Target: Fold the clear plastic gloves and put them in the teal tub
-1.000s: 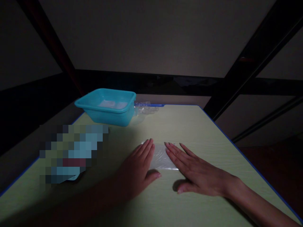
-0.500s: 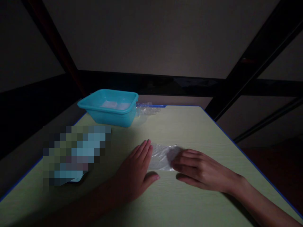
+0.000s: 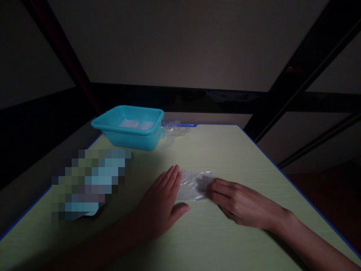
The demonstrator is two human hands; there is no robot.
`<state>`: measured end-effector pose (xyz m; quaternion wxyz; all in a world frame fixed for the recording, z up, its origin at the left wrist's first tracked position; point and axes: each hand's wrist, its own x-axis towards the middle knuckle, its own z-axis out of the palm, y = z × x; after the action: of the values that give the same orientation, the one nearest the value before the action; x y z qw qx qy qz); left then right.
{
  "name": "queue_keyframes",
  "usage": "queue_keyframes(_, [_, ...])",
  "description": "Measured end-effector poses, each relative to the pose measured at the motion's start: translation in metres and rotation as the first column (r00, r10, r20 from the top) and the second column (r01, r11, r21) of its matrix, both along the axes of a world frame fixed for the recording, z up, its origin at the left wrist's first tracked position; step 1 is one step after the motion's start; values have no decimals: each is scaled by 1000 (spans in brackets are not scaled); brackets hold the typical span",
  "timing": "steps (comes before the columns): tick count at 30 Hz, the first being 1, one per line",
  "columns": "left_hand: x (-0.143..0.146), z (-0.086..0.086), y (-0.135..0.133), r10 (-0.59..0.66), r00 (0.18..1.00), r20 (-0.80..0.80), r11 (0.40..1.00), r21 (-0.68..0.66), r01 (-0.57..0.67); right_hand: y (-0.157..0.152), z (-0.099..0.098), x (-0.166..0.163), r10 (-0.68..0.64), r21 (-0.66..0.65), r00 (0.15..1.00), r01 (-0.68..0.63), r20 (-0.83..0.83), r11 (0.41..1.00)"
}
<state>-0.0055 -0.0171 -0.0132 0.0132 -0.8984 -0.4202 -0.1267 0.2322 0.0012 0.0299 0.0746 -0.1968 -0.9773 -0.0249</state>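
A small clear plastic bag [image 3: 194, 183] lies flat in the middle of the pale green table [image 3: 220, 158]. My left hand [image 3: 162, 205] rests palm down with its fingers stretched out, pressing the bag's left edge. My right hand [image 3: 239, 203] lies on its side at the bag's right edge, fingers curled together and pinching the plastic there. The scene is dim.
A turquoise plastic tub [image 3: 129, 127] with something white inside stands at the far left of the table. Crumpled clear plastic [image 3: 173, 130] lies just right of it. A blurred-out patch [image 3: 90, 182] covers the near left. Dark bed-frame bars [image 3: 296, 67] rise behind the table.
My right hand went from lying flat with spread fingers on the bag to curled on its side at the bag's right edge, and that edge has shifted left. My left hand stayed put.
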Motion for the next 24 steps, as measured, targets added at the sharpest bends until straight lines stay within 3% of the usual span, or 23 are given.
queue_keyframes(10, [-1, 2, 0, 9, 1000, -17, 1000, -26, -9, 10, -7, 10, 111, 249, 982, -69, -156, 966])
queue_keyframes(16, [1, 6, 0, 21, 997, -73, 999, -44, -24, 9, 3, 12, 100, 221, 978, -58, -182, 973])
queue_keyframes(24, [-1, 2, -1, 3, 999, -40, 1000, 3, -2, 15, -2, 13, 160, 165, 932, -110, -325, 980])
